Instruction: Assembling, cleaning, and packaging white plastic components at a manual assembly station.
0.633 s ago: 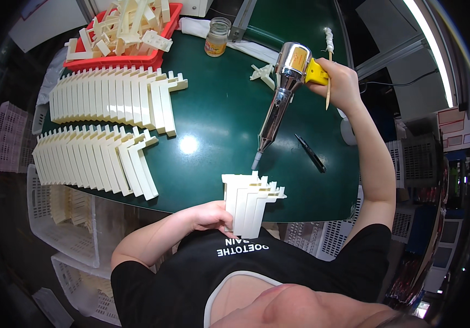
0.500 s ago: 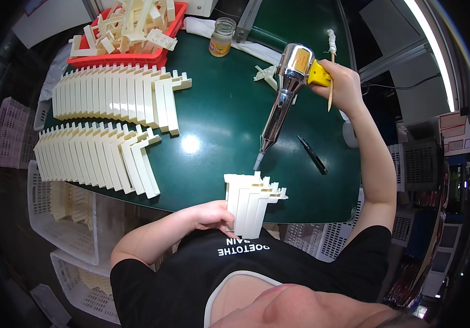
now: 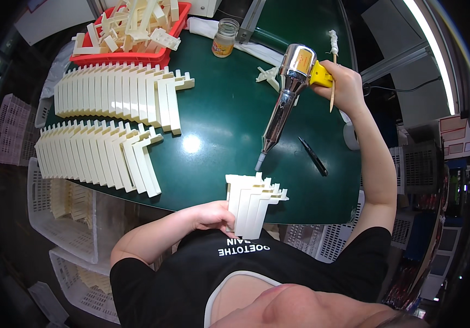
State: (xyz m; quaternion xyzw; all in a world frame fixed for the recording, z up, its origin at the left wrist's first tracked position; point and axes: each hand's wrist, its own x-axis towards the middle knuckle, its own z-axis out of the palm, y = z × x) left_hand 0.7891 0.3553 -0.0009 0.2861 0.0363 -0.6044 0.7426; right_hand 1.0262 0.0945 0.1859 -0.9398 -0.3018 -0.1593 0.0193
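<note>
My left hand is closed around the side of several cream plastic parts, held overlapping like a fan at the table's near edge, their notched ends pointing away from me. My right hand grips the yellow handle of a shiny metal hot air gun. Its narrow nozzle points down and sits just above the notched ends of the held parts; whether it touches them I cannot tell. A wooden stick with a white wrapped tip is also tucked in the fingers of my right hand.
Two long rows of cream parts lie overlapping on the green table at the left. Behind them stands a red basket of loose parts, beside a glass jar. A black pen and loose white pieces lie near the gun.
The whole view has shifted very slightly. Both hands, the hot air gun and the held parts stay in nearly the same places.
</note>
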